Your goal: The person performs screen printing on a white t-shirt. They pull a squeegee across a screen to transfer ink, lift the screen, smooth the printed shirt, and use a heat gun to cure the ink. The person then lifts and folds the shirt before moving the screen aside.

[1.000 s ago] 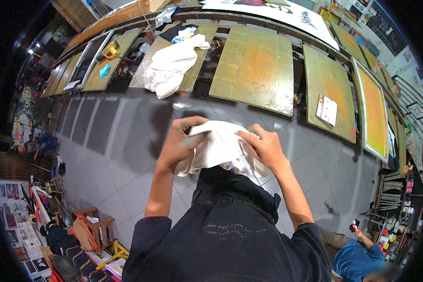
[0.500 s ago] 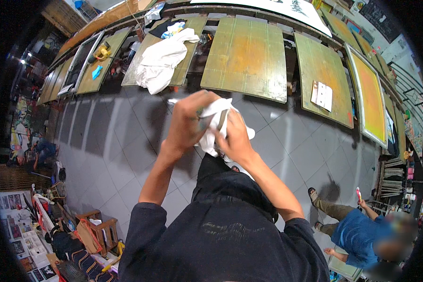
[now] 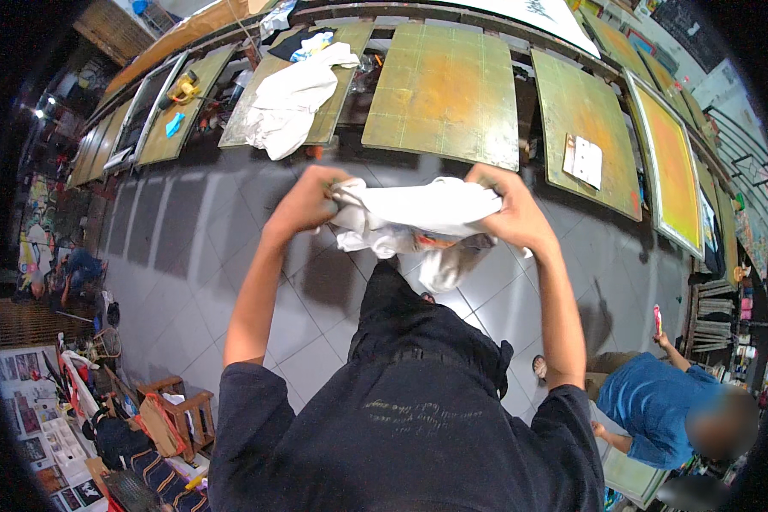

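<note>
A white T-shirt hangs bunched and stretched between my two hands, above the floor in front of my legs. My left hand is closed on its left end, and my right hand grips the right end. A little orange and grey print shows in the folds beneath the upper edge. The lower part sags in loose crumples, blurred by motion. Ahead to the left, another white garment lies rumpled over a green-yellow board, apart from my hands.
Tilted printing boards line the far side, one bearing a white card. A framed screen stands farther right. A person in a blue shirt is at lower right. A wooden chair stands at lower left on the tiled floor.
My hands, close together on the bunched T-shirt before, have moved wide apart and spread it sideways. The person at right has shifted slightly.
</note>
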`<state>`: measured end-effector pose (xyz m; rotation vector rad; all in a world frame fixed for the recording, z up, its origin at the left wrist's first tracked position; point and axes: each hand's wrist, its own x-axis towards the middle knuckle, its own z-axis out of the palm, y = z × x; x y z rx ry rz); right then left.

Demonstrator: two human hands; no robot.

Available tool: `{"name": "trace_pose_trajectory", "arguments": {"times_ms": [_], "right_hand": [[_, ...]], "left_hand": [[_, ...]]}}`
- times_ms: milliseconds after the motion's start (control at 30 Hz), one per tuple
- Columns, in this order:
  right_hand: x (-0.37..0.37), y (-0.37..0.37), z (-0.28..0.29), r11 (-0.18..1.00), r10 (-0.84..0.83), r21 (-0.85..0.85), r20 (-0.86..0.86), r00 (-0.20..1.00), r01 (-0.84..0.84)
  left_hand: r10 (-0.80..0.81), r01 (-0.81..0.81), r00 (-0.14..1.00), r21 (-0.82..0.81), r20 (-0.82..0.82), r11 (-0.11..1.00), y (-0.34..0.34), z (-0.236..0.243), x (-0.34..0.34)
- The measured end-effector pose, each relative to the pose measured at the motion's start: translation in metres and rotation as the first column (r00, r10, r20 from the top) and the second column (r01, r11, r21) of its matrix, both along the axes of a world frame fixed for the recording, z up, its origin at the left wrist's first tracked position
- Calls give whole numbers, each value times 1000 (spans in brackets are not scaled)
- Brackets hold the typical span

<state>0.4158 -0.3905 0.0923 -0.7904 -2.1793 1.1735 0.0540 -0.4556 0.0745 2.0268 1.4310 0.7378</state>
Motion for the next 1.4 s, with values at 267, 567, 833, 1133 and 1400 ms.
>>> {"name": "trace_pose_trajectory", "arguments": {"times_ms": [267, 567, 833, 1133, 1400], "right_hand": [[69, 24, -46, 990, -41, -120, 219, 975, 68], [89, 2, -40, 994, 100, -54, 201, 974, -91], [143, -15, -114, 957, -204, 286, 792, 575, -55], [171, 68, -128, 811, -523, 575, 626, 578, 110], [146, 194, -140, 791, -546, 590, 562, 621, 162]], "left_hand": [[30, 41, 956, -234, 292, 971, 15, -5, 29], [-129, 81, 989, -460, -73, 884, 20, -21, 40], [-260, 66, 802, -353, -537, 933, -7, -89, 34], [257, -108, 682, 254, -684, 961, 47, -100, -4], [262, -212, 811, 156, -524, 965, 186, -97, -27]]}}
